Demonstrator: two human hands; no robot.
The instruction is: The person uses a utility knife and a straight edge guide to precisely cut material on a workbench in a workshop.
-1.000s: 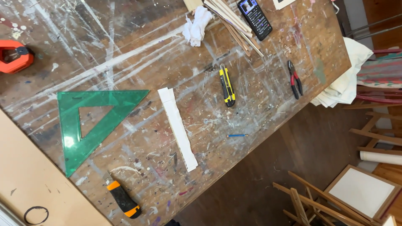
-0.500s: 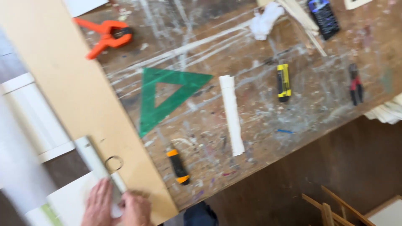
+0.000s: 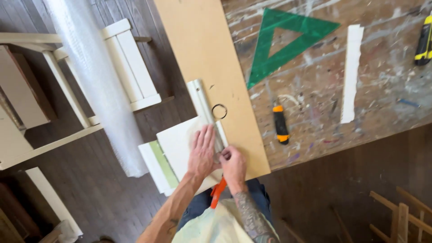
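Dark wooden floorboards [image 3: 90, 189] lie under a paint-spattered wooden table [image 3: 382, 90], whose near end is covered by a tan board [image 3: 202, 49]. White furniture frames [image 3: 126, 58] and a strip of bubble wrap [image 3: 96, 81] stand on the floor beyond the board's outer edge.

On the board's near corner lies a white sheet [image 3: 180, 144], stacked over a pale green sheet [image 3: 164, 164] and overhanging the board's edge. A long metal straightedge [image 3: 204, 105] rests across the white sheet. Its long axis runs from the person's hands away toward the far end of the board, roughly parallel to the board's long edge.

The left hand [image 3: 202, 150] lies flat, fingers spread and pressing down on the white sheet and the straightedge. The right hand [image 3: 233, 164] sits just beside it at the near end of the straightedge, fingers curled closed; what they grip cannot be made out. An orange object [image 3: 218, 191] shows below the right hand, partly hidden.

A small dark ring [image 3: 219, 111] lies on the board just beside the straightedge. Off the board, on the bare table, lie an orange-and-black utility knife [image 3: 281, 124], a green set square [image 3: 283, 40], a white strip [image 3: 351, 74] and a yellow-and-black knife [image 3: 423, 45] at the frame edge.
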